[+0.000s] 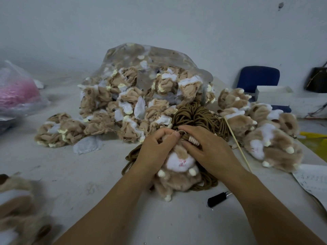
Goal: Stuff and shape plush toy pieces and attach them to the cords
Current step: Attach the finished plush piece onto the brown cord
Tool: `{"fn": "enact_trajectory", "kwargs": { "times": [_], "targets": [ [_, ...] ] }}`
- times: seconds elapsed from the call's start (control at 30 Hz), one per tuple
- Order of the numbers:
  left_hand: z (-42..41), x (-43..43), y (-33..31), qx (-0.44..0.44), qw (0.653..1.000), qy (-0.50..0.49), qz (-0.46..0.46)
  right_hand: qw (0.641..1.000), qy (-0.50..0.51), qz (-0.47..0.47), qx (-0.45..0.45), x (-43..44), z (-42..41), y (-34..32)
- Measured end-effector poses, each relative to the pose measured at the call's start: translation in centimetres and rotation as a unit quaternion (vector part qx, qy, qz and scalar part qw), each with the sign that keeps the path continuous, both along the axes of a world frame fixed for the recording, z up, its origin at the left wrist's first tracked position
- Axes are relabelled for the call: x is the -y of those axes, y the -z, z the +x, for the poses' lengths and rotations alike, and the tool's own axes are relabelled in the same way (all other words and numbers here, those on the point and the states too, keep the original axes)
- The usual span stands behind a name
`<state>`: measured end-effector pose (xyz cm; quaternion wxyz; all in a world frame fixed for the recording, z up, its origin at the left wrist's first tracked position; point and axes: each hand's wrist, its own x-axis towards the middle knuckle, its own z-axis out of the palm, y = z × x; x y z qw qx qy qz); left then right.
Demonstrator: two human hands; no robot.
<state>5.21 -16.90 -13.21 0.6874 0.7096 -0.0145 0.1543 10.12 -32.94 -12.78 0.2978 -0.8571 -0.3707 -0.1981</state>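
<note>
Head view, centre of frame: tan and white plush toy (178, 167), long-pile fur, rounded body, cream nub paws, pink stitched mouth, is lying on the grey table (88, 183) atop looped strands.

Left hand (155, 149): fingers are curling tight round the toy's furry top, thumb pressing at a small cord loop (183, 132).

Right hand (210, 152): fingers are bending over the toy's head and pinching the same loop; a ribbed cream sleeve (193, 141) is showing between them.

Cords (196, 115): olive-brown, round, bundled in a coil just above the hands.

Clear plastic bag (141, 55), upper centre: crumpled flat fabric pieces (123, 103) are spilling out.

Right of frame: a heap of fluffy stuffed toys (265, 135); a thin wooden stick (237, 144) is lying diagonally beside it.

Lower right: short black tool (216, 198).
</note>
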Motion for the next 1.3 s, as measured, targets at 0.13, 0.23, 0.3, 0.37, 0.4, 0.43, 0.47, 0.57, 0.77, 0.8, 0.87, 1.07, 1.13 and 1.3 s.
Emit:
{"fn": "enact_trajectory", "kwargs": {
  "times": [0.13, 0.23, 0.3, 0.37, 0.4, 0.43, 0.47, 0.57, 0.77, 0.8, 0.87, 1.07, 1.13, 1.3],
  "targets": [
    [0.0, 0.0, 0.1, 0.006, 1.000, 0.021, 0.001, 1.000, 0.011, -0.006, -0.002, -0.2, -0.3, -0.2],
    [0.0, 0.0, 0.1, 0.010, 1.000, 0.028, 0.003, 1.000, 0.025, -0.009, 0.000, -0.2, -0.2, -0.1],
    [0.1, -0.1, 0.1, 0.016, 0.999, 0.027, 0.004, 1.000, 0.026, -0.005, -0.005, -0.3, -0.2, 0.1],
    [0.2, -0.1, 0.1, 0.021, 0.999, 0.025, 0.013, 0.999, 0.031, -0.009, -0.002, -0.3, -0.1, 0.3],
    [0.3, -0.1, 0.1, 0.024, 0.999, 0.024, 0.020, 0.999, 0.033, -0.013, 0.002, -0.3, -0.1, 0.3],
    [0.4, -0.1, 0.2, 0.026, 0.999, 0.023, 0.026, 0.999, 0.035, -0.015, 0.006, -0.4, -0.1, 0.3],
    [0.4, -0.1, 0.2, 0.029, 0.999, 0.024, 0.033, 0.999, 0.036, -0.015, 0.009, -0.4, -0.1, 0.3],
    [0.5, -0.1, 0.2, 0.040, 0.997, 0.020, 0.065, 0.999, 0.035, -0.022, 0.019, -0.4, 0.0, 0.3],
    [0.9, -0.4, 0.4, 0.042, 0.994, -0.004, 0.098, 0.995, -0.011, 0.047, -0.083, -0.6, 0.5, 1.3],
    [1.0, -0.5, 0.5, 0.041, 0.994, -0.005, 0.105, 0.993, -0.024, 0.059, -0.098, -0.7, 0.5, 1.4],
    [1.1, -0.7, 0.5, 0.040, 0.992, -0.004, 0.122, 0.991, -0.046, 0.075, -0.104, -0.8, 0.5, 1.4],
    [1.0, -0.6, 0.6, 0.092, 0.974, -0.019, 0.208, 0.982, -0.052, 0.112, -0.143, -0.9, -0.1, 0.4],
    [0.8, -0.4, 0.7, 0.125, 0.960, -0.038, 0.248, 0.975, -0.052, 0.143, -0.161, -0.7, -0.2, 0.2],
    [0.7, -0.1, 0.6, 0.155, 0.943, -0.068, 0.286, 0.906, -0.104, 0.262, -0.316, -1.0, -0.4, -0.2]
  ]
}}
